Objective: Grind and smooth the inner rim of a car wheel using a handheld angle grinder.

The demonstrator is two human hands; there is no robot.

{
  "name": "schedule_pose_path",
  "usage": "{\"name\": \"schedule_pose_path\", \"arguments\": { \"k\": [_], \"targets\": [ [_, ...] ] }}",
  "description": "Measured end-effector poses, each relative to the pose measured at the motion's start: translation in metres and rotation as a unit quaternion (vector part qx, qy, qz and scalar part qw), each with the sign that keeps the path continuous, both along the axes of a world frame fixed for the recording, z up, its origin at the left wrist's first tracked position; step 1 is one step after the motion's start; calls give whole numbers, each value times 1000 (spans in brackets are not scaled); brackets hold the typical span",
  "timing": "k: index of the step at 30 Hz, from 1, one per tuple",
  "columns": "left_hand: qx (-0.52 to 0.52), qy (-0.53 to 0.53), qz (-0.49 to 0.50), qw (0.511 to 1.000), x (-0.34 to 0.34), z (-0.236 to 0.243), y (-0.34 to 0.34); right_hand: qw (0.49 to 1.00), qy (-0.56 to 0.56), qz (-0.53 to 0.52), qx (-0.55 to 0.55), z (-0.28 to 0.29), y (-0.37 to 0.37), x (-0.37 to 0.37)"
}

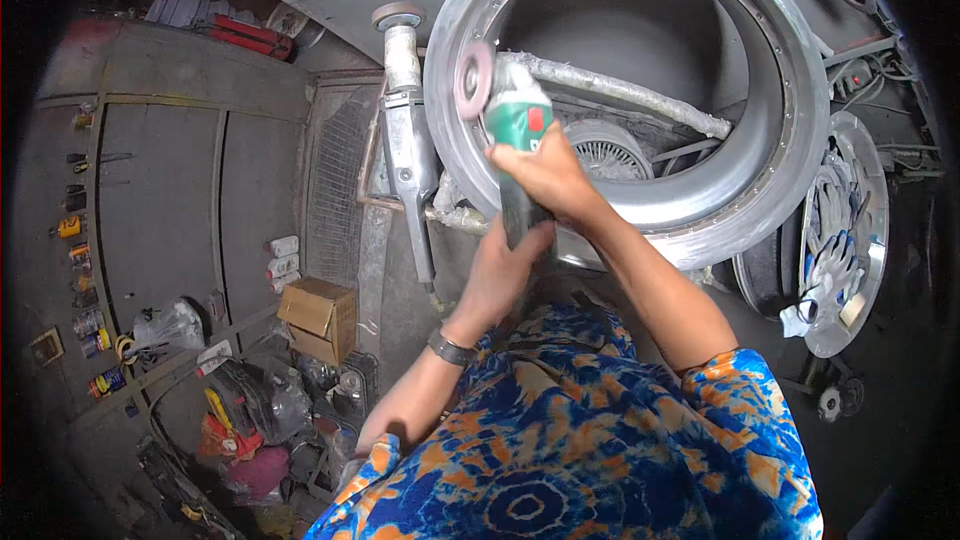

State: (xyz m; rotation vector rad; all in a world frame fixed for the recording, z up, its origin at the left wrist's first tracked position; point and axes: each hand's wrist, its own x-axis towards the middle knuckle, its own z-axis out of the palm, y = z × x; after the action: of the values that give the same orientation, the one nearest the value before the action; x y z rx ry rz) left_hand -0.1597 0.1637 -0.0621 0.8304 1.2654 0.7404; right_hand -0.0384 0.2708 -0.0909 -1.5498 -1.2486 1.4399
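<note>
To our left we see a cardboard box (318, 315) on the floor, with bags and cases (245, 420) piled below it. Spray cans (92, 332) line the far left wall. A pneumatic polisher (408, 135) hangs upright. At our right a chrome hubcap (845, 240) leans, a wire wheel cover (608, 150) beyond.

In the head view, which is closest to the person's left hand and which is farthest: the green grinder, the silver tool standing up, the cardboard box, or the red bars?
1. Green grinder: the left hand grips its handle, so it touches.
2. Silver tool: upright, just left of that hand.
3. Cardboard box: lower left, on the floor.
4. Red bars: far upper left, by the wall.
</note>
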Motion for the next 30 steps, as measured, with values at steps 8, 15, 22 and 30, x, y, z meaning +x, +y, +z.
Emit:
{"name": "schedule_pose_path", "arguments": {
  "k": [8,15,22,30],
  "targets": [
    [107,250,-119,955,-33,69,80,941,274,-190,47,44,44,-19],
    [108,151,-85,979,-29,39,48,980,167,-103,35,18,28,-17],
    [-31,-51,0,998,14,-37,-29,991,-114,62,-22,-14,-17,9],
    [96,130,-340,927,-18,-3,-15,962,-186,172,-105,-24,-43,82]
  ]
}}
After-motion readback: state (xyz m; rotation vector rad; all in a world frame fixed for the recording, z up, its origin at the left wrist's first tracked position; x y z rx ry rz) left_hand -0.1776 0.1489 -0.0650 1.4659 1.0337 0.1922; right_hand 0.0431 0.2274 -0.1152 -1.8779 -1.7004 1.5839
